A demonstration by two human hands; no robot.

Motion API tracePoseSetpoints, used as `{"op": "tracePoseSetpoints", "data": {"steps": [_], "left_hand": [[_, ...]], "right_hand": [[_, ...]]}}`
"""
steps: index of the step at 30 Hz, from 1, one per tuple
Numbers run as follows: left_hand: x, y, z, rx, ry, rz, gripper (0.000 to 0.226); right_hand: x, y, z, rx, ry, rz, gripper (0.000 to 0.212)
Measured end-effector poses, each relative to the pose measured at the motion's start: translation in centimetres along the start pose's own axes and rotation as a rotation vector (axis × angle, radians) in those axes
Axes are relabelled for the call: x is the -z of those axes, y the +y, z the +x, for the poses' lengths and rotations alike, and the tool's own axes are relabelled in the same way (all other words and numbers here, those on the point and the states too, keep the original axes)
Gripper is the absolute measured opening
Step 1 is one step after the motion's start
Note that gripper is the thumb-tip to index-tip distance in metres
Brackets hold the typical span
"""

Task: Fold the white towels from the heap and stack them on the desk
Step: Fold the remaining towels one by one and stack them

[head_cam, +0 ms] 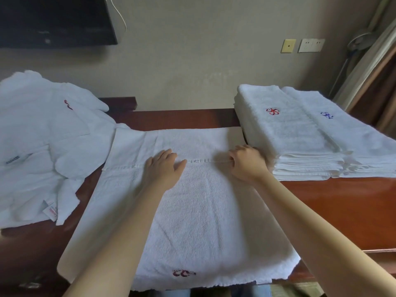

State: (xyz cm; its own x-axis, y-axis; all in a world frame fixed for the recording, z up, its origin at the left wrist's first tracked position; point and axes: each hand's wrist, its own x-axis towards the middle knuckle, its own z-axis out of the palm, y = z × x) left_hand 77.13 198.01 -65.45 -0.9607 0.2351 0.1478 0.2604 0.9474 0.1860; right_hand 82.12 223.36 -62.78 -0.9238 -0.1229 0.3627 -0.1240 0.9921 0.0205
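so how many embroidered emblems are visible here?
4. Partial red emblem on the towel heap; red flower on the left folded stack; blue flower on the right folded stack; dark red emblem on the spread towel, near edge. Folds may hide more.

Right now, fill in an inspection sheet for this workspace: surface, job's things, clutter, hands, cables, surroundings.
Surface: glossy red-brown desk, bare at right front.
Job's things: spread towel in the middle; heap of unfolded white towels at left; red-emblem stack and blue-emblem stack of folded towels side by side at right.
Clutter: nothing seen.
Hands: left hand lies flat on the spread towel; right hand has fingers curled, apparently pinching its hem.
Cables: white cable hangs down the wall beside the dark screen.
Surroundings: wall sockets, curtain at right.
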Motion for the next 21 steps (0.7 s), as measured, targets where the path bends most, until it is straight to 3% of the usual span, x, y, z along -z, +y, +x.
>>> {"op": "tracePoseSetpoints", "data": {"steps": [4,8,13,18,21], "left_hand": [[0.6,0.4,0.4,0.03,0.068,-0.015,0.041],[1.5,1.0,3.0,0.045,0.146,-0.062,0.024],[1.9,1.1,8.2,0.057,0.19,-0.17,0.033],[1.0,-1.0,12.1,0.126,0.043,-0.173,0.043],[-0.4,-2.4,12.7,0.106,-0.154,-0.003,0.053]], "right_hand": [[0.2,-1.4,1.3,-0.09,0.09,0.151,0.019],[-0.3,-3.2,4.1,-0.151,0.019,0.378,0.037],[-2.0,-6.1,8.2,-0.125,-0.068,0.47,0.049],[-4.2,-7.3,12.1,-0.106,-0.121,0.486,0.054],[-5.5,-6.7,13.1,-0.085,-0.29,0.357,0.05]]}}
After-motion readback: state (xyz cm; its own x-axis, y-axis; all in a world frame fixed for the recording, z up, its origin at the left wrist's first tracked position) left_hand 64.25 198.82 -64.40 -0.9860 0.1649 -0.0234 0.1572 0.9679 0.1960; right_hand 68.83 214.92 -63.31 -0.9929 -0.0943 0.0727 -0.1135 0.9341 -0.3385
